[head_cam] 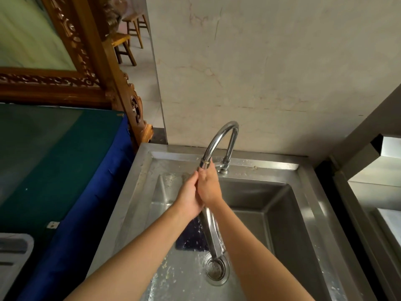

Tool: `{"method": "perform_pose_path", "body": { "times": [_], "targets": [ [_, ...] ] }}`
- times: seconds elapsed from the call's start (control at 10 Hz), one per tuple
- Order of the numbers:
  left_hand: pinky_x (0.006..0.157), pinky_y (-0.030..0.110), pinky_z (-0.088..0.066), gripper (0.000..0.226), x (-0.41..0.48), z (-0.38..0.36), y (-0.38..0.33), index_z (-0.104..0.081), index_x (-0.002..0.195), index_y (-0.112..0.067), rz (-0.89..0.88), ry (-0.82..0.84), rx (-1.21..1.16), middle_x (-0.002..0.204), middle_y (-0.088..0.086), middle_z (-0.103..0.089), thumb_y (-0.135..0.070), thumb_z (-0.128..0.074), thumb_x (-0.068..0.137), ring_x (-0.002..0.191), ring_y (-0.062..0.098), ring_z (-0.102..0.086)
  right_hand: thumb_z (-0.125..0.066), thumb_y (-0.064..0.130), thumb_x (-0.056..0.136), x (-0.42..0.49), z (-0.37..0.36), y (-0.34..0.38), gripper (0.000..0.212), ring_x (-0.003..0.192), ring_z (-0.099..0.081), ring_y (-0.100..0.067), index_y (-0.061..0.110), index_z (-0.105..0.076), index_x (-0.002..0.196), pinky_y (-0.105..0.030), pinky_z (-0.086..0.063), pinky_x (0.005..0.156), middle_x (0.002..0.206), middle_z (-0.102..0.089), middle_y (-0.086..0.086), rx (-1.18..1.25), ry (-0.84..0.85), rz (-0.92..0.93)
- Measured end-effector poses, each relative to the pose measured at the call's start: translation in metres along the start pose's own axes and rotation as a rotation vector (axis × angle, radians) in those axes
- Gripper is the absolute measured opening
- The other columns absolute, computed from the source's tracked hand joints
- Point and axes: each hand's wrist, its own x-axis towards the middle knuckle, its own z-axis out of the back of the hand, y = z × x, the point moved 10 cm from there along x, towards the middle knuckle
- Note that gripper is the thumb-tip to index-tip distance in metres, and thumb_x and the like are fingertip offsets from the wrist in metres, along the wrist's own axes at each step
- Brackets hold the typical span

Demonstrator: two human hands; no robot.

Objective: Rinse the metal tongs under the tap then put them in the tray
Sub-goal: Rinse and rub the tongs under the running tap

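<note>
The metal tongs (211,233) hang upright over the steel sink (282,213), their lower end just above the drain (217,269). Both hands are wrapped around the upper part directly under the spout of the curved tap (219,140). My left hand (188,196) grips from the left and my right hand (208,187) from the right, pressed against each other. Water runs down the tongs and splashes on the sink floor. A light grey tray (13,257) lies at the lower left edge, only partly in view.
A blue-and-green covered counter (65,170) flanks the sink on the left, beside a carved wooden frame (91,68). A dark cloth or pad (191,237) lies in the sink behind the tongs. A steel unit (373,192) stands to the right. The wall is close behind the tap.
</note>
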Motion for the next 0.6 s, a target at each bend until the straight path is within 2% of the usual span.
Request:
{"method": "perform_pose_path", "body": {
  "times": [0.1, 0.2, 0.3, 0.4, 0.5, 0.6],
  "targets": [
    [0.107, 0.038, -0.037, 0.046, -0.002, 0.011, -0.007, -0.049, 0.132, -0.013, -0.066, -0.113, 0.032, 0.136, 0.015, -0.053, -0.04, -0.035, 0.098, 0.126, 0.029, -0.049, -0.025, 0.023, 0.101, 0.0, -0.002, -0.002, 0.041, 0.143, -0.021, -0.029, 0.009, -0.047, 0.132, -0.046, -0.018, 0.118, 0.149, -0.034, -0.01, -0.036, -0.01, -0.012],
    [0.111, 0.036, -0.024, 0.054, -0.008, -0.01, -0.004, -0.043, 0.132, 0.001, 0.043, 0.128, -0.382, 0.135, 0.032, -0.044, -0.039, -0.03, 0.098, 0.14, 0.037, -0.022, -0.025, 0.022, 0.101, -0.012, -0.02, -0.002, 0.039, 0.142, -0.02, -0.028, 0.012, -0.044, 0.134, -0.038, -0.015, 0.118, 0.147, -0.038, -0.011, 0.06, 0.052, 0.026],
    [0.106, 0.039, -0.036, 0.051, 0.01, 0.002, 0.003, -0.052, 0.128, -0.013, -0.044, 0.001, 0.072, 0.129, 0.015, -0.057, -0.048, -0.033, 0.096, 0.126, 0.027, -0.049, -0.024, 0.025, 0.101, 0.002, -0.004, -0.017, 0.036, 0.137, -0.033, -0.032, 0.013, -0.042, 0.13, -0.047, -0.024, 0.115, 0.146, -0.038, -0.017, 0.149, -0.01, -0.092],
    [0.105, 0.04, -0.037, 0.053, 0.009, 0.006, -0.005, -0.046, 0.135, -0.012, -0.023, -0.022, 0.061, 0.139, 0.013, -0.05, -0.046, -0.033, 0.097, 0.126, 0.029, -0.049, -0.024, 0.024, 0.101, -0.001, -0.009, -0.007, 0.035, 0.134, -0.029, -0.015, 0.015, -0.049, 0.125, -0.045, -0.016, 0.119, 0.137, -0.04, 0.003, 0.071, -0.019, 0.002],
    [0.105, 0.041, -0.034, 0.055, 0.015, 0.007, -0.012, -0.043, 0.137, -0.01, -0.061, -0.054, 0.189, 0.144, 0.015, -0.043, -0.046, -0.031, 0.097, 0.132, 0.032, -0.041, -0.025, 0.02, 0.102, -0.008, -0.015, -0.004, 0.035, 0.13, -0.033, -0.016, 0.013, -0.044, 0.13, -0.033, -0.016, 0.117, 0.131, -0.044, -0.002, 0.185, -0.031, 0.045],
    [0.109, 0.042, -0.034, 0.048, 0.01, 0.001, 0.004, -0.05, 0.131, -0.013, 0.029, 0.013, 0.042, 0.136, 0.012, -0.053, -0.044, -0.035, 0.097, 0.125, 0.025, -0.049, -0.025, 0.02, 0.101, 0.005, -0.009, -0.029, 0.035, 0.133, -0.036, -0.024, 0.008, -0.04, 0.13, -0.048, -0.023, 0.116, 0.142, -0.041, -0.01, 0.258, -0.067, -0.116]
  ]
}}
